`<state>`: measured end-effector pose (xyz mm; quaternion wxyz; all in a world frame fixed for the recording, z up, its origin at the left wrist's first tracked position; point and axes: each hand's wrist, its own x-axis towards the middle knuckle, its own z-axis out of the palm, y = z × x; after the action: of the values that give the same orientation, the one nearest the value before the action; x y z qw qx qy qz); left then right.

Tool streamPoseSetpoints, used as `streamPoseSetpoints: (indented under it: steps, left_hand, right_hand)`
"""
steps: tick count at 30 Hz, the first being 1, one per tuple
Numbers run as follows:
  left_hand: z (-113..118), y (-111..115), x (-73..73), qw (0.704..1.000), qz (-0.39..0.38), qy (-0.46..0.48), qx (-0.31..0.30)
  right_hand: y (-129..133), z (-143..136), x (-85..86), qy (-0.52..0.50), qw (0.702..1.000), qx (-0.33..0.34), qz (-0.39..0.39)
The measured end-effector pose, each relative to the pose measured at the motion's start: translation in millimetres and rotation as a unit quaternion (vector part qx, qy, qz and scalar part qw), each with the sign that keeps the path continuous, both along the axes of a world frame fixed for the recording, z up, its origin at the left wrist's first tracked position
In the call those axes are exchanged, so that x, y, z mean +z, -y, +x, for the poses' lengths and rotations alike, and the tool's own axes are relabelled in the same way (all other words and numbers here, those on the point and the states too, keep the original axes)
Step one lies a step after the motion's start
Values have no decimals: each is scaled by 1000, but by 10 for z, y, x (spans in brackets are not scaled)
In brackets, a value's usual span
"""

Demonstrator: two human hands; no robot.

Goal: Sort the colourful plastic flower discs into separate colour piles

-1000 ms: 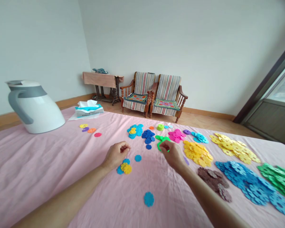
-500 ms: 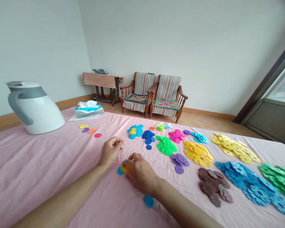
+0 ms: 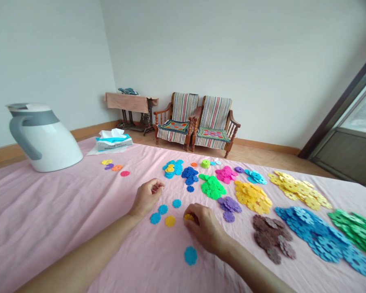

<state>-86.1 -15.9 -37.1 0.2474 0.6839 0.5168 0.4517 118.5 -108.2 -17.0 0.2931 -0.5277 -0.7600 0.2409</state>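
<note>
My right hand (image 3: 205, 228) is closed in a pinch on a yellow snowflake disc (image 3: 188, 217), low over the pink cloth. Its palm side is hidden. My left hand (image 3: 147, 198) hovers to the left with its fingers curled together; nothing shows between the fingertips. Another yellow disc (image 3: 170, 221) lies flat between the hands. Around it are blue discs: one beside it on the left (image 3: 155, 218), one just beyond that (image 3: 162, 209) and one farther off (image 3: 177, 203). Nearer me lies a larger blue disc (image 3: 190, 255).
Sorted disc piles spread rightward: green (image 3: 212, 187), purple (image 3: 229, 204), yellow (image 3: 253, 197), brown (image 3: 271, 236), large blue (image 3: 320, 234). A jug (image 3: 53, 142) and tissue pack (image 3: 114, 142) stand at the left on the pink cloth (image 3: 36, 211). Two chairs (image 3: 198, 122) are beyond.
My right hand has moved right with a yellow disc in its pinch. Blue discs and another yellow disc, partly or wholly hidden before, now lie uncovered. My left hand has shifted slightly right.
</note>
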Motion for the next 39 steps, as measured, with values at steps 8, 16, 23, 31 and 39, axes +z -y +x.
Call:
streamPoseSetpoints:
  steps: [8, 16, 23, 31, 39]
  left_hand:
    - [77, -392, 171, 990, 43, -133, 9]
    - [226, -1011, 301, 967, 54, -246, 37]
    - [330, -1122, 262, 951, 37, -305, 42]
    - [330, -1145, 269, 948, 14, -311, 62]
    - [269, -1129, 284, 958, 6, -279, 71]
  right_hand:
    - [196, 19, -127, -74, 994, -67, 46]
    - [174, 29, -100, -86, 993, -77, 30]
    - [171, 24, -110, -84, 993, -79, 32]
    - [168, 29, -117, -84, 993, -76, 40]
    - [177, 26, -106, -75, 993, -78, 41]
